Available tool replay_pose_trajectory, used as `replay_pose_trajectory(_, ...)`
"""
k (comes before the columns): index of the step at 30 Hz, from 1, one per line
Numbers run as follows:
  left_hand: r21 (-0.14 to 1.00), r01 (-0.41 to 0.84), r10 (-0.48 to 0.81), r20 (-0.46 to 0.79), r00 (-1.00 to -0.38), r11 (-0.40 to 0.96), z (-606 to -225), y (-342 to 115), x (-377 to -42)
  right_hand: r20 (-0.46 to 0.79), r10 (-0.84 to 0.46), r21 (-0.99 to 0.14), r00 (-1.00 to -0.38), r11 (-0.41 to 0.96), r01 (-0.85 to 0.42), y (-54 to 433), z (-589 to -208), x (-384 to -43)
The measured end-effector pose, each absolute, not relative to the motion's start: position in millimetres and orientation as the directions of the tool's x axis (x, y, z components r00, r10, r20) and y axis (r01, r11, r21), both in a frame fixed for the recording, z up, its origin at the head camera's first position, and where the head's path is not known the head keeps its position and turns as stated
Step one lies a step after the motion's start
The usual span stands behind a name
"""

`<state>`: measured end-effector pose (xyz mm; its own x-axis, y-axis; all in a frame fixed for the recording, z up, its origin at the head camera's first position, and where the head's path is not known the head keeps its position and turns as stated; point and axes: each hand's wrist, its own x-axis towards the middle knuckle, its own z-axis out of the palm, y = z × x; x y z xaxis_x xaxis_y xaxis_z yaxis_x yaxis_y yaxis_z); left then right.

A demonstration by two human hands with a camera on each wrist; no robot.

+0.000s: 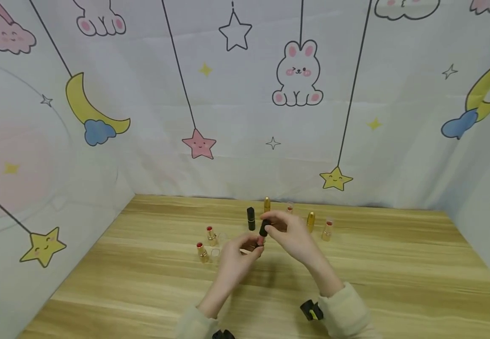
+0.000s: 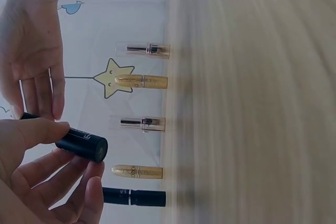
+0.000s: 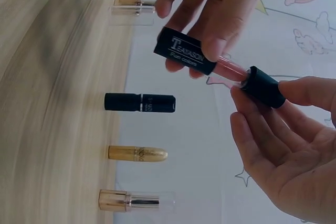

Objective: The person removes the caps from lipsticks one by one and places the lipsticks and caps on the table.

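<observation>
Both hands hold one black lipstick tube (image 3: 185, 51) in front of the chest, above the table. A glossy pink section (image 3: 230, 70) shows between its two black ends. My left hand (image 1: 237, 256) grips the lettered black end from below, thumb along its side. With thumb and fingertips my right hand (image 1: 291, 238) pinches the other black end (image 3: 264, 87), which is uppermost in the head view. Behind the hands stand a black lipstick (image 1: 251, 219) and a gold bullet-shaped lipstick (image 1: 267, 205), both upright. The lipstick tube is tilted between the hands.
On the left stand two gold lipsticks with red tips, one nearer (image 1: 202, 253) and one farther (image 1: 211, 236), with clear caps (image 1: 215, 254) beside them. Farther right are another gold lipstick (image 1: 310, 221) and clear-capped lipsticks (image 1: 327, 230). A printed cloth (image 1: 245, 117) hangs behind the wooden table (image 1: 397, 273).
</observation>
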<state>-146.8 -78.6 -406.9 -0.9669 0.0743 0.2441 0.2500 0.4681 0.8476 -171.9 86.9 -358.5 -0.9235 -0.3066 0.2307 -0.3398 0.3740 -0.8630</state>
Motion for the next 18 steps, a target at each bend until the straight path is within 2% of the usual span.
replay_pose_trajectory(11,0.840,0.217,0.056,0.219,-0.974,0.497,-408,-112,-129,0.233,-0.313,-0.851,-0.921,0.393,-0.349,78,-351,-162)
replay_pose_trajectory(18,0.888,0.133,0.024,0.137,-0.990,0.441,-408,-135,-118,0.205,-0.336,-0.828,-0.919,0.440,-0.346,69,-361,-157)
